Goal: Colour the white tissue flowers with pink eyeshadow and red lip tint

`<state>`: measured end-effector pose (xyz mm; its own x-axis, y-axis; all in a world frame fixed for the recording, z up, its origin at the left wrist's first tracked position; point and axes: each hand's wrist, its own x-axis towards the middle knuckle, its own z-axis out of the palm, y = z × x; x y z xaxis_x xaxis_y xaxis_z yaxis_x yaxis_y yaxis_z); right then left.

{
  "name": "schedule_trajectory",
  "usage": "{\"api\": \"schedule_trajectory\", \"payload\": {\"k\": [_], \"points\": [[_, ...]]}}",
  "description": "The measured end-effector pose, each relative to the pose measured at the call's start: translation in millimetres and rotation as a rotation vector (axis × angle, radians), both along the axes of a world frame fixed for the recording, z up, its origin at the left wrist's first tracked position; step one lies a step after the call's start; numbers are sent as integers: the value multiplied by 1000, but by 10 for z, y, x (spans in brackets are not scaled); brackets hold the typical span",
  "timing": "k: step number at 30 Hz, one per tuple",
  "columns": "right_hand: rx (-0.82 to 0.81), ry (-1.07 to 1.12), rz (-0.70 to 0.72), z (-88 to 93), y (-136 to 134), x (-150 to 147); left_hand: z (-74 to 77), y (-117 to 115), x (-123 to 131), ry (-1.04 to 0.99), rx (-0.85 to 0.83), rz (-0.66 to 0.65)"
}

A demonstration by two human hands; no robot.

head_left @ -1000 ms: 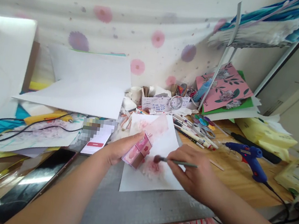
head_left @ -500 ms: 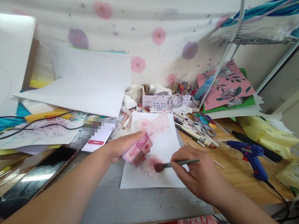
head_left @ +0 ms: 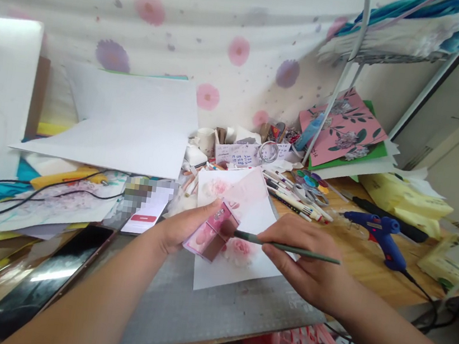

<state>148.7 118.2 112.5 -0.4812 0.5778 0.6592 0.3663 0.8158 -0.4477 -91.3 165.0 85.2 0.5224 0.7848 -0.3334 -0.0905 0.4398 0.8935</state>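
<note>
My left hand (head_left: 185,227) is closed around a small pink compact case (head_left: 206,239), which lies opened flat and tilted above the paper. A green-handled brush (head_left: 295,250) is pinched in my right hand (head_left: 304,261), and its dark bristle head meets the case's inner face. Beneath both hands lies a white sheet of paper (head_left: 209,276) with soft pink blooms; one bloom (head_left: 240,248) shows just right of the case. The fingertips of my left hand are partly hidden behind the case.
A grey mat (head_left: 176,317) lies under the paper. Several pens (head_left: 289,197) are piled behind it, and a blue glue gun (head_left: 376,228) rests at the right. To the left are a lit phone (head_left: 148,209), a dark phone (head_left: 46,277) and black cables (head_left: 58,186).
My right hand has lifted the brush off the painted bloom and moved its bristles left and up onto the compact case. The left hand still holds the case.
</note>
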Motion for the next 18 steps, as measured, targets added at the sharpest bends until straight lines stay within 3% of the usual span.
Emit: {"api": "schedule_trajectory", "payload": {"k": [6, 10, 13, 18], "points": [[27, -48, 48, 18, -38, -6, -31, 3, 13, -37, -23, 28], [46, -59, -29, 34, -47, -2, -26, 0, 30, -41, -23, 36], [33, -68, -7, 31, -28, 20, 9, -6, 44, -60, -3, 43], [-65, -45, -123, -59, 66, 55, 50, 42, 14, -34, 1, 243]]}}
